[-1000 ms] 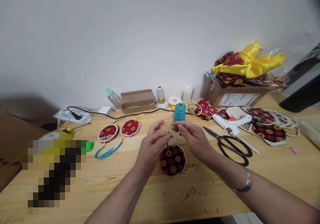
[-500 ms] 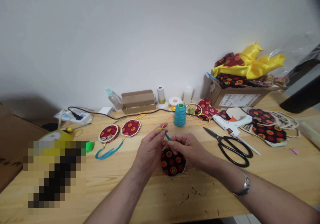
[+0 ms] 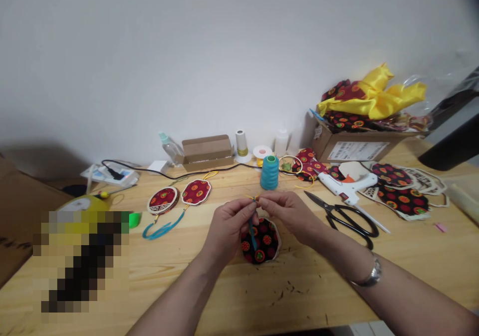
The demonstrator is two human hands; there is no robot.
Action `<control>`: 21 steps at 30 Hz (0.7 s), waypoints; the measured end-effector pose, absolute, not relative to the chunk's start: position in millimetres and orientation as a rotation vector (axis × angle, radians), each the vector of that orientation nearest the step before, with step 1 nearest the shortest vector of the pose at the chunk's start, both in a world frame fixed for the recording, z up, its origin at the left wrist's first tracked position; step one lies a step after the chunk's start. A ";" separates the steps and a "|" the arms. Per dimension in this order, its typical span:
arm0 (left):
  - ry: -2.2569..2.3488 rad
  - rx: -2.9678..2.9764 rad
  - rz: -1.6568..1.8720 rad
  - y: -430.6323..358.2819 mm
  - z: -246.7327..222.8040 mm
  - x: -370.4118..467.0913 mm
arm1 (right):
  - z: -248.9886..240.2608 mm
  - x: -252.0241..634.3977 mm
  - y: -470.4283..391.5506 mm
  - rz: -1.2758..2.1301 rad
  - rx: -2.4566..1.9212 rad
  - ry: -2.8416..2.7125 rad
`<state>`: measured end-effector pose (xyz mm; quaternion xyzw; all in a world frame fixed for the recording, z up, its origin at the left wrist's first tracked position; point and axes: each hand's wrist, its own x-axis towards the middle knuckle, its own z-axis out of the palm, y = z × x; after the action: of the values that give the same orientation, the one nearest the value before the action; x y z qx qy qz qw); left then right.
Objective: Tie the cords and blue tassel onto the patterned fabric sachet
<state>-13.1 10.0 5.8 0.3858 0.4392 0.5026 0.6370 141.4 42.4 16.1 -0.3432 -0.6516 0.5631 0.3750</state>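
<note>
My left hand (image 3: 229,226) is closed in a pinch on a bundle of teal thread (image 3: 253,236), whose loose end hangs below the fingers. My right hand (image 3: 287,215) pinches at the top of the same bundle, where a bit of yellow cord (image 3: 250,196) shows; the fingertips of both hands meet there and hide the join. Under the hands lies a scalloped ornament (image 3: 268,241) in black flowered fabric with a pale rim. A teal thread spool (image 3: 269,173) stands just beyond my fingers.
To the right lie black-handled scissors (image 3: 350,221), a white glue gun (image 3: 346,187) and fabric-covered pieces (image 3: 402,201). Two red ornaments (image 3: 163,199) with teal tassels (image 3: 164,230) rest at left. An open cardboard box (image 3: 207,154) and a fabric-filled carton (image 3: 355,144) stand by the wall.
Both hands have come together above the ornament, my right hand moving slightly up. The teal thread, held between the hands before, now hangs down over the fabric.
</note>
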 end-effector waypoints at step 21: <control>0.834 0.742 0.945 7.0 8.2 -13.4 | 3.1 145.9 47.9 1.991 -0.695 -1.246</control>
<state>-13.4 7.0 8.2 0.3390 0.3808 0.4313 0.7443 145.9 47.9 3.1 -0.2671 -0.4784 0.7646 0.3394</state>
